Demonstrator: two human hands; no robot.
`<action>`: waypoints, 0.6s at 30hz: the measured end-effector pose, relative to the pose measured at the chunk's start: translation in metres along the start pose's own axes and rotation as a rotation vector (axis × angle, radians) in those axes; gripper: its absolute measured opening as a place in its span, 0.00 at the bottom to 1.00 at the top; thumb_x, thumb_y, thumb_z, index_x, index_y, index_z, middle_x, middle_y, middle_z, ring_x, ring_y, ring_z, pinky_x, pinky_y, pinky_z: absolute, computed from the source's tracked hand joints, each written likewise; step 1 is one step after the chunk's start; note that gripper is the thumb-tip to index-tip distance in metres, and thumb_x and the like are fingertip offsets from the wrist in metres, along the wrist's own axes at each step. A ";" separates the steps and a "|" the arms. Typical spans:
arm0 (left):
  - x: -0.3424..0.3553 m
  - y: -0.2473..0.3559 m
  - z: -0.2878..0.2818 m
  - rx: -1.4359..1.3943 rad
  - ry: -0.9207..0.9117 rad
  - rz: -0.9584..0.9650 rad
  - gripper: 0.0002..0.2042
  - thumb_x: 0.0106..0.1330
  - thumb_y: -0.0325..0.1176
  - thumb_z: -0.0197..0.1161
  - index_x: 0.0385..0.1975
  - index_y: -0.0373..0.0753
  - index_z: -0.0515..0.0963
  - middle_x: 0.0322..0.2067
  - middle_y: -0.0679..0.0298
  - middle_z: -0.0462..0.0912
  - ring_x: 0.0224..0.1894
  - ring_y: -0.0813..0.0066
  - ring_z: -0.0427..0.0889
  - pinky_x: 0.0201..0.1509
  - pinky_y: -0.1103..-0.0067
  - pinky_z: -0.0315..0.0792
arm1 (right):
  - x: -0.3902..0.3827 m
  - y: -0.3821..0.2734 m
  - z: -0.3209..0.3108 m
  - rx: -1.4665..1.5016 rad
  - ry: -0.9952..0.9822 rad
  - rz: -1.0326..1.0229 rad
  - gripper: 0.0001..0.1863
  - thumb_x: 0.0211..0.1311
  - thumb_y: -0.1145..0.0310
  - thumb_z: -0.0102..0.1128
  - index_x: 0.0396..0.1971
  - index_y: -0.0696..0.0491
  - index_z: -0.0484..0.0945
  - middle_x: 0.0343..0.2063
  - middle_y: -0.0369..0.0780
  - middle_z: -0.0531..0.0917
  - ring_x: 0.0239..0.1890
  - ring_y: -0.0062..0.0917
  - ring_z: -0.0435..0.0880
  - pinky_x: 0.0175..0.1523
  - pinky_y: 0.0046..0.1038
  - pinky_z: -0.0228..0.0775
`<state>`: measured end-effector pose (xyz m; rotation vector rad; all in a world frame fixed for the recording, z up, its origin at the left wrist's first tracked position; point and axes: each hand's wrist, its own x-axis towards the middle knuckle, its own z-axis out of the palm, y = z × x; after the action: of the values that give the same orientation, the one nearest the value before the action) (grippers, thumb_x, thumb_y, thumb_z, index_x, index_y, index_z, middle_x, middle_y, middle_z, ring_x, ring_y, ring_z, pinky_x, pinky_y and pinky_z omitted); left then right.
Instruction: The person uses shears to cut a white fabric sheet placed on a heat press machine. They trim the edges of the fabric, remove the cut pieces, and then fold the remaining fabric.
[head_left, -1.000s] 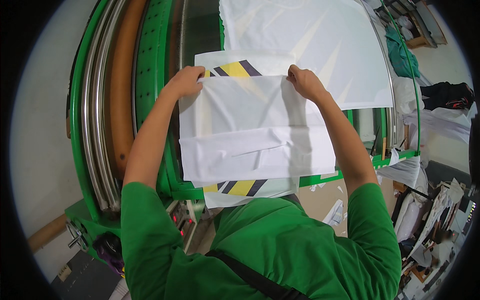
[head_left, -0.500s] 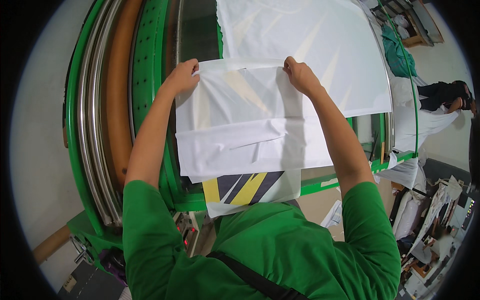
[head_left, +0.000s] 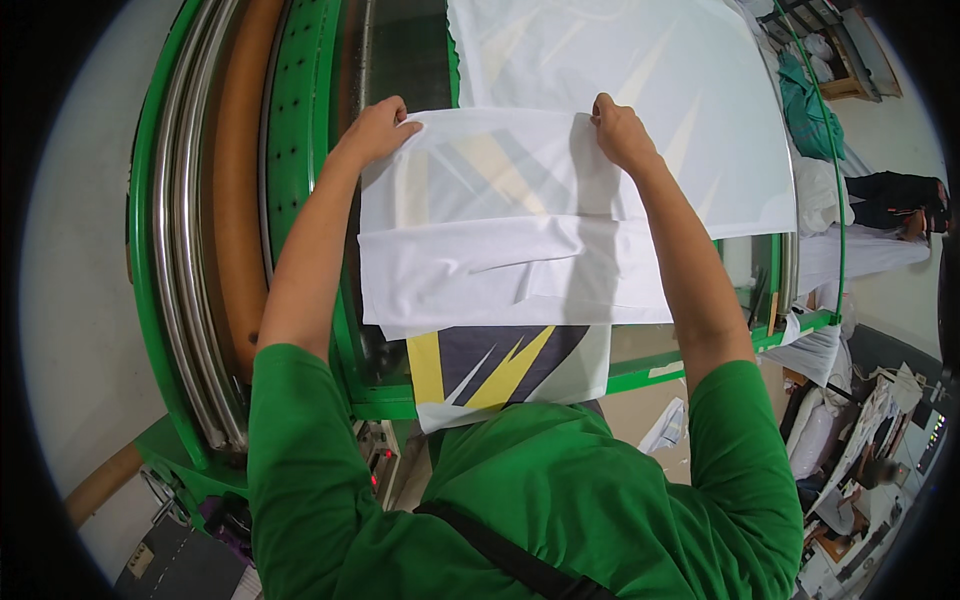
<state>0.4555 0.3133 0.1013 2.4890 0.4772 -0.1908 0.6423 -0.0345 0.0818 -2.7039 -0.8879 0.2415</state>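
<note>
A white cloth panel (head_left: 510, 262) lies in front of me, with a crosswise fold and some creases. At its far left corner my left hand (head_left: 380, 132) is closed in a pinch on the cloth. My right hand (head_left: 622, 132) pinches its far edge on the right. Through the thin cloth a faint yellow and grey pattern shows. Beneath its near edge a printed sheet (head_left: 500, 365) with yellow, dark and white slanted shapes reaches toward my body. Beyond my hands a larger white sheet (head_left: 640, 150) with faint pale-yellow streaks is spread out.
The cloths rest on a green-framed machine (head_left: 385, 403). To the left run shiny metal rollers (head_left: 195, 230) and a brown roller (head_left: 240, 200). On the right stand a green post (head_left: 838, 240) and a teal bundle (head_left: 808, 110). Another person (head_left: 895, 205) is at the far right.
Both hands have moved slightly away from me with the cloth. Its near edge has shifted away too, and more of the printed sheet shows.
</note>
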 end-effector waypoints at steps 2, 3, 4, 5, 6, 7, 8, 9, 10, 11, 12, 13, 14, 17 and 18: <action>-0.002 -0.003 -0.001 0.012 0.006 0.033 0.16 0.61 0.37 0.70 0.41 0.34 0.78 0.35 0.52 0.85 0.39 0.61 0.83 0.47 0.68 0.75 | 0.000 -0.005 -0.004 -0.014 -0.016 -0.003 0.07 0.72 0.70 0.51 0.40 0.58 0.71 0.31 0.55 0.84 0.36 0.53 0.83 0.41 0.48 0.74; 0.002 -0.007 -0.001 0.010 0.009 0.056 0.15 0.59 0.36 0.70 0.42 0.34 0.79 0.36 0.52 0.85 0.41 0.61 0.84 0.47 0.68 0.75 | 0.000 -0.006 -0.007 -0.030 -0.023 -0.011 0.07 0.72 0.69 0.51 0.41 0.57 0.71 0.31 0.55 0.84 0.36 0.53 0.83 0.41 0.48 0.74; 0.004 -0.010 -0.002 0.007 0.010 0.079 0.16 0.58 0.35 0.71 0.42 0.34 0.80 0.37 0.53 0.85 0.42 0.62 0.84 0.48 0.69 0.75 | -0.001 -0.006 -0.008 -0.046 -0.032 -0.019 0.07 0.72 0.69 0.51 0.41 0.57 0.71 0.31 0.55 0.84 0.36 0.53 0.83 0.41 0.48 0.74; 0.006 -0.013 -0.002 -0.037 0.002 0.089 0.15 0.57 0.34 0.71 0.42 0.34 0.81 0.38 0.53 0.86 0.42 0.62 0.84 0.48 0.69 0.75 | -0.001 -0.005 -0.008 -0.073 -0.025 -0.045 0.07 0.72 0.68 0.51 0.42 0.56 0.71 0.31 0.54 0.84 0.36 0.52 0.84 0.41 0.48 0.74; 0.007 -0.016 -0.003 -0.080 -0.005 0.099 0.15 0.56 0.32 0.71 0.42 0.34 0.82 0.38 0.54 0.86 0.42 0.62 0.84 0.49 0.70 0.75 | -0.001 -0.003 -0.008 -0.100 -0.018 -0.072 0.07 0.72 0.68 0.51 0.42 0.55 0.71 0.31 0.54 0.85 0.36 0.52 0.84 0.41 0.48 0.74; 0.008 -0.017 -0.003 -0.125 -0.013 0.111 0.15 0.55 0.31 0.71 0.42 0.34 0.82 0.39 0.54 0.86 0.42 0.62 0.84 0.49 0.70 0.75 | -0.002 -0.003 -0.009 -0.129 -0.010 -0.096 0.07 0.73 0.68 0.50 0.43 0.54 0.70 0.32 0.54 0.85 0.37 0.52 0.84 0.40 0.48 0.75; 0.009 -0.018 -0.003 -0.115 -0.018 0.118 0.14 0.55 0.30 0.71 0.41 0.34 0.83 0.39 0.55 0.86 0.42 0.63 0.84 0.49 0.70 0.75 | -0.002 -0.004 -0.010 -0.107 -0.002 -0.077 0.08 0.72 0.66 0.51 0.43 0.54 0.71 0.31 0.52 0.85 0.37 0.51 0.84 0.40 0.47 0.75; 0.010 -0.019 -0.003 -0.105 -0.024 0.125 0.14 0.55 0.30 0.71 0.41 0.34 0.83 0.39 0.55 0.86 0.42 0.63 0.84 0.50 0.71 0.75 | -0.002 -0.005 -0.011 -0.086 0.006 -0.059 0.09 0.72 0.64 0.52 0.44 0.53 0.72 0.30 0.51 0.85 0.37 0.50 0.84 0.40 0.47 0.75; 0.011 -0.018 -0.001 -0.099 -0.029 0.134 0.14 0.55 0.29 0.71 0.41 0.34 0.83 0.39 0.55 0.87 0.42 0.63 0.84 0.50 0.71 0.75 | -0.002 -0.006 -0.015 -0.069 0.015 -0.039 0.10 0.72 0.62 0.53 0.44 0.53 0.72 0.30 0.50 0.85 0.37 0.49 0.84 0.39 0.47 0.75; 0.010 -0.018 -0.001 -0.095 -0.034 0.129 0.14 0.55 0.30 0.70 0.41 0.34 0.83 0.39 0.54 0.87 0.42 0.61 0.84 0.50 0.70 0.76 | -0.003 -0.007 -0.019 -0.051 -0.011 -0.010 0.14 0.69 0.59 0.56 0.46 0.52 0.73 0.31 0.49 0.86 0.38 0.48 0.85 0.40 0.46 0.75; 0.008 -0.019 0.000 -0.092 -0.039 0.123 0.14 0.56 0.31 0.70 0.41 0.34 0.83 0.39 0.53 0.87 0.43 0.59 0.85 0.51 0.70 0.76 | -0.006 -0.008 -0.022 -0.034 -0.037 0.019 0.17 0.67 0.55 0.59 0.47 0.51 0.74 0.32 0.48 0.86 0.39 0.47 0.85 0.41 0.45 0.75; 0.006 -0.016 0.001 -0.091 -0.044 0.122 0.14 0.56 0.31 0.70 0.41 0.34 0.83 0.39 0.52 0.87 0.44 0.57 0.85 0.51 0.69 0.76 | -0.008 -0.006 -0.026 -0.020 -0.061 0.050 0.20 0.65 0.51 0.63 0.48 0.50 0.75 0.34 0.48 0.87 0.40 0.46 0.86 0.42 0.44 0.75; 0.005 -0.013 0.001 -0.066 -0.024 0.119 0.14 0.56 0.32 0.70 0.41 0.34 0.83 0.39 0.52 0.87 0.43 0.57 0.85 0.51 0.69 0.76 | -0.011 -0.001 -0.028 -0.043 -0.097 0.062 0.24 0.60 0.48 0.66 0.49 0.49 0.76 0.36 0.46 0.87 0.42 0.44 0.86 0.45 0.43 0.74; 0.002 -0.009 0.002 -0.011 0.032 0.113 0.14 0.56 0.32 0.70 0.41 0.36 0.82 0.39 0.52 0.87 0.43 0.56 0.85 0.50 0.67 0.76 | -0.020 0.022 -0.037 -0.081 -0.198 0.122 0.34 0.49 0.42 0.74 0.52 0.47 0.78 0.41 0.42 0.88 0.47 0.38 0.86 0.53 0.42 0.68; 0.002 -0.009 0.003 -0.010 0.048 0.117 0.14 0.56 0.33 0.70 0.41 0.36 0.82 0.38 0.53 0.86 0.43 0.55 0.84 0.49 0.67 0.76 | -0.022 0.030 -0.042 -0.076 -0.225 0.162 0.36 0.46 0.41 0.75 0.52 0.47 0.79 0.42 0.41 0.88 0.49 0.36 0.85 0.56 0.42 0.65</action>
<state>0.4543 0.3192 0.0941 2.5078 0.3494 -0.0814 0.6516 -0.0793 0.1135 -2.8638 -0.7492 0.5663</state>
